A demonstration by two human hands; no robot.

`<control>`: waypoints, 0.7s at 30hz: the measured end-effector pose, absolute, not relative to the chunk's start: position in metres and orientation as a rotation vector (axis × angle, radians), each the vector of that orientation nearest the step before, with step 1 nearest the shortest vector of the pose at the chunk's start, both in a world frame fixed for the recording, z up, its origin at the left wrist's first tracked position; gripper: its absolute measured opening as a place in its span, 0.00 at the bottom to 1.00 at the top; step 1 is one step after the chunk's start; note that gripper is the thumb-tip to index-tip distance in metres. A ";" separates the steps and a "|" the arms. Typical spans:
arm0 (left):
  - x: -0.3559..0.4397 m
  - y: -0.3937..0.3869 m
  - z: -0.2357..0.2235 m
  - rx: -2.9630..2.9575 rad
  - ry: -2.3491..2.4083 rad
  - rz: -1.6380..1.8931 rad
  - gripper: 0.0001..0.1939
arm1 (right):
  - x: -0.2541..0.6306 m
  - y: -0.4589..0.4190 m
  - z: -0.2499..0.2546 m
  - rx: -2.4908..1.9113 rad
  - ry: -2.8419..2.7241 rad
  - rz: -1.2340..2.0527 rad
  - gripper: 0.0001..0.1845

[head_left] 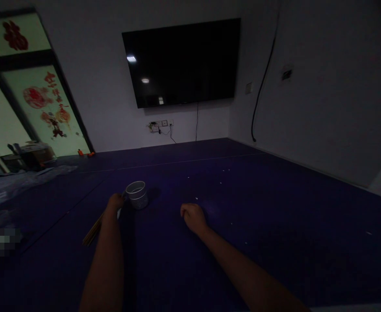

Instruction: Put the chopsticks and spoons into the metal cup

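A grey cylindrical mug [137,197] with an open top is at left of centre, over the purple surface [164,242]. My left hand [115,202] is closed at its handle side, with the fingers partly hidden. A bundle of thin yellow-brown sticks [92,232] shows beside my left forearm, partly covered by it. Whether the sticks touch the hand I cannot tell. Just under that hand a small pale piece [119,213] peeks out. My right hand [193,218] rests low over the surface with its fingers curled in, and nothing shows in them.
Several small white scraps [196,198] are scattered on the purple surface. Clear plastic sheeting [24,180] and a box [43,151] lie at the far left. Small orange items [80,152] sit near the glass door. A television [184,63] hangs on the wall; a black cable [262,86] dangles at right.
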State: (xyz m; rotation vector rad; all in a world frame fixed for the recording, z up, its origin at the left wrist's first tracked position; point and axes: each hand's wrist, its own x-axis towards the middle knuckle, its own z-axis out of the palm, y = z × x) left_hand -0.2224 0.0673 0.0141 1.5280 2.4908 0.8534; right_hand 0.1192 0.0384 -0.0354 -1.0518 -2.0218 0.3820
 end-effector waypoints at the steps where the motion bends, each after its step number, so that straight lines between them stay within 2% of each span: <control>1: -0.222 0.070 0.010 1.523 2.516 0.798 0.05 | 0.119 0.038 -0.035 -1.051 -2.024 0.386 0.15; 11: -0.219 0.072 -0.008 1.543 2.670 0.618 0.12 | 0.119 0.039 -0.035 -1.047 -2.035 0.369 0.15; 21: -0.221 0.068 0.008 1.571 2.579 0.776 0.07 | 0.119 0.038 -0.035 -1.055 -2.025 0.380 0.15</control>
